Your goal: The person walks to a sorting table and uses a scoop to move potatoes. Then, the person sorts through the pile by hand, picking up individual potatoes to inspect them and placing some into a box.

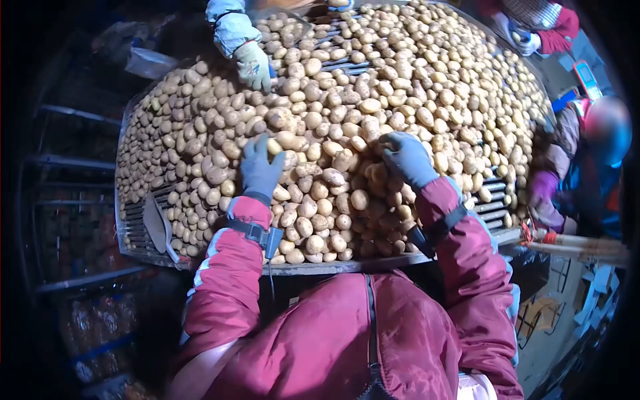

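Observation:
Many potatoes (313,207) are heaped over a slatted metal table (300,269). Near the middle of the heap, my left hand (261,168), in a grey glove, rests on the potatoes with its fingers apart and nothing held. My right hand (408,158), also gloved in grey, lies on the heap further right. Its fingers curve down toward the potatoes, and their tips are partly hidden, so any potato under them cannot be made out. Potatoes lie between and all around both hands.
A co-worker's gloved hand (254,65) reaches in at the top left. Another person's gloved hands (523,41) are at the top right. A person (593,147) stands at the right edge. A flat piece (155,223) lies at the table's left corner.

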A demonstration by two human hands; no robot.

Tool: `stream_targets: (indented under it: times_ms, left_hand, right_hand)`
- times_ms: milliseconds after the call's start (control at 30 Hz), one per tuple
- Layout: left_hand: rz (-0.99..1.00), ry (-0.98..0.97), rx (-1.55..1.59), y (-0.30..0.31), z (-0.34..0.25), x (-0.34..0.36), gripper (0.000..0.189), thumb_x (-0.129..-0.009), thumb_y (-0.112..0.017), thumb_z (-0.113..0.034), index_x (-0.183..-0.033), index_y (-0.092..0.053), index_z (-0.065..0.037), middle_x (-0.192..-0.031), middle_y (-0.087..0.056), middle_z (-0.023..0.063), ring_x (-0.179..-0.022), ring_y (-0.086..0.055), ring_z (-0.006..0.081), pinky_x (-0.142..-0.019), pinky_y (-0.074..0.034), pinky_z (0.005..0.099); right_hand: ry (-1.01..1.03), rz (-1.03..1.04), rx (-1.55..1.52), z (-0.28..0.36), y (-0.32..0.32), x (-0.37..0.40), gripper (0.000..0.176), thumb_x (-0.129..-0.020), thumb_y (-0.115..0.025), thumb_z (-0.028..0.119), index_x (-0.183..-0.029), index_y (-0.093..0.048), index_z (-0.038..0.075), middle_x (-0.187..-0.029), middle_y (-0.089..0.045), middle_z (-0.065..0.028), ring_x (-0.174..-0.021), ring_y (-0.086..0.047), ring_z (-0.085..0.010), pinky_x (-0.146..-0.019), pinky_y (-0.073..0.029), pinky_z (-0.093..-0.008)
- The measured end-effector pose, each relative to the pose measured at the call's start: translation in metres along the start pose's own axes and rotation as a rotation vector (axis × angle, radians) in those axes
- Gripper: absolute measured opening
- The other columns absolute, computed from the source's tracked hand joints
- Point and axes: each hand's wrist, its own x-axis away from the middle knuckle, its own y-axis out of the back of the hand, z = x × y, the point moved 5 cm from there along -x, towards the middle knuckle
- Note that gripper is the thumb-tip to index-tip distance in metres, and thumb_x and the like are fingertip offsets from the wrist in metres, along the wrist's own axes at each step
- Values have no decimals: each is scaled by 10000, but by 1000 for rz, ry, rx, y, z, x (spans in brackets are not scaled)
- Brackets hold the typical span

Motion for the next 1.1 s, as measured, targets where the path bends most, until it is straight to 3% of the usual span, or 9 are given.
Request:
stream_targets:
  times_ms: [200, 300, 400, 600, 700, 833, 933, 967, 1100]
  left_hand:
    - [97, -87, -144, -29, -74, 1, 752, -823, -734, -489, -1470, -499, -186, -1457, -442, 228, -1300, -474, 451, -1082, -422, 498]
    - [283, 22, 455, -96, -110, 15, 782, -827, -740, -461, -1509, -461, -198, -1536, -373, 247, -1378, -393, 449, -1137, -386, 495]
    - [415, -132, 302, -57, -151, 45, 760, -822, -765, -409, -1492, -485, -186, -1557, -371, 208, -1420, -336, 456, -1157, -365, 499]
    - [142, -101, 419, -51, -50, 22, 434, -882, -729, -261, -1257, -668, -50, -1288, -634, 191, -1172, -624, 334, -1036, -490, 397]
    - [-93, -107, 177, -6, -56, -27, 382, -887, -713, -233, -1206, -682, -25, -1243, -662, 192, -1148, -629, 362, -1005, -504, 405]
    - [55, -23, 310, -31, -59, -85, 404, -880, -696, -258, -1232, -675, -61, -1261, -650, 185, -1166, -614, 371, -994, -505, 437]
    - [38, -260, -28, -57, -68, -96, 586, -804, -706, -322, -1359, -594, -171, -1290, -597, 163, -1152, -599, 390, -965, -500, 499]
    - [183, -130, -250, -48, -83, -95, 601, -791, -715, -329, -1360, -585, -188, -1269, -586, 164, -1109, -606, 398, -940, -506, 505]
    - [151, -103, -180, -61, -72, -105, 538, -787, -714, -332, -1299, -628, -188, -1144, -636, 160, -1040, -634, 378, -890, -528, 498]
  right_hand:
    - [25, 356, 301, 31, -1, -28, 204, -802, -643, 267, -927, -689, 113, -924, -682, -144, -910, -667, -377, -779, -531, -498]
    - [104, 355, 312, -31, -49, -47, 212, -817, -644, 285, -945, -689, 121, -926, -693, -130, -918, -674, -368, -775, -538, -484]
    - [71, 393, 179, -1, -17, -28, 247, -833, -667, 309, -1001, -697, 131, -948, -715, -124, -914, -691, -346, -773, -547, -467]
    - [30, 339, 167, -15, -29, -37, 267, -828, -735, 286, -1024, -721, 106, -914, -748, -74, -858, -716, -273, -737, -560, -412]
    - [172, 258, -495, -38, -28, -40, 290, -871, -721, 298, -1035, -727, 58, -856, -725, -51, -758, -692, -209, -680, -550, -372]
    - [-45, 209, -1088, -68, -7, -31, 312, -985, -629, 312, -1122, -691, 39, -904, -711, -60, -753, -685, -182, -602, -568, -326]
    - [-533, 238, -1674, -29, 27, -1, 477, -1031, -524, 461, -1170, -655, 24, -980, -699, -89, -756, -689, -208, -561, -569, -351]
    - [-209, 180, -1345, -65, 4, -1, 535, -1038, -483, 505, -1207, -633, 21, -971, -694, -94, -748, -683, -213, -552, -560, -326]
    - [-491, 269, -1549, -41, 28, 29, 460, -1029, -553, 403, -1250, -617, 5, -966, -669, -91, -773, -659, -183, -581, -537, -264]
